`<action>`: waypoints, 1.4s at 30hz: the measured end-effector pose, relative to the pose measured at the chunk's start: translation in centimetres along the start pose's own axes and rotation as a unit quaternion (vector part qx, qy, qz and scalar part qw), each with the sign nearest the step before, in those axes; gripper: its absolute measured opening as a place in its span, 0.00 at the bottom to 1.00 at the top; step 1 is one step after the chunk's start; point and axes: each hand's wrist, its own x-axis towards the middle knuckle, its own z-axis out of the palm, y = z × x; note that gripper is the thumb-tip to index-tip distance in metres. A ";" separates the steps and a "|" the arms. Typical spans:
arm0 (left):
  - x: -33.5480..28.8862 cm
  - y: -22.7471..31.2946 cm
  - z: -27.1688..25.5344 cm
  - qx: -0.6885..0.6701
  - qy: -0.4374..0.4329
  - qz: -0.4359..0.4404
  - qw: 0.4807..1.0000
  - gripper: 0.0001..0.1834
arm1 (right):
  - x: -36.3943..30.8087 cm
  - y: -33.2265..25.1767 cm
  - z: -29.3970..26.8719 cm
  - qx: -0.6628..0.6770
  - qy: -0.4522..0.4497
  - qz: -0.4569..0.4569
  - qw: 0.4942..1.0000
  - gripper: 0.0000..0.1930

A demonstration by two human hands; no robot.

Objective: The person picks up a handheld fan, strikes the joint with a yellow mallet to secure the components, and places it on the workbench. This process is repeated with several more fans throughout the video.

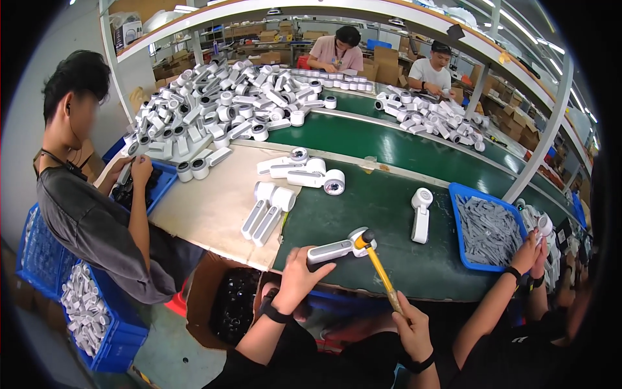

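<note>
Since the white device [332,250] likely needs steadying, my left hand [299,277] pinches it while my right hand [413,329] clasps the hammer [383,275].

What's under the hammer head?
The round white end of the handheld unit, whose body the left hand grips. The hammer head covers part of that end; the spot directly beneath, and any contact, can't be seen.

L hand [298,279] gripping, thumb out to R; L forearm [261,337] angled up & R. R hand [413,329] in closed grip, R wrist [418,360] lower.
</note>
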 end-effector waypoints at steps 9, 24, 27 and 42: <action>0.8 -1.8 0.5 0.037 -0.003 0.074 0.997 0.13 | 0.8 -1.8 2.0 -0.083 0.016 -0.105 0.991 0.25; 0.9 -2.4 0.6 0.078 -0.005 0.067 0.995 0.15 | 1.5 -2.8 2.7 -0.082 -0.029 -0.135 0.987 0.26; 0.7 -2.0 0.6 0.089 -0.010 0.052 0.995 0.17 | 1.9 -3.2 3.1 -0.147 -0.112 -0.094 0.978 0.26; 1.1 -1.9 0.7 0.065 0.004 0.072 0.995 0.13 | 1.4 -0.7 1.6 -0.100 0.004 -0.077 0.992 0.26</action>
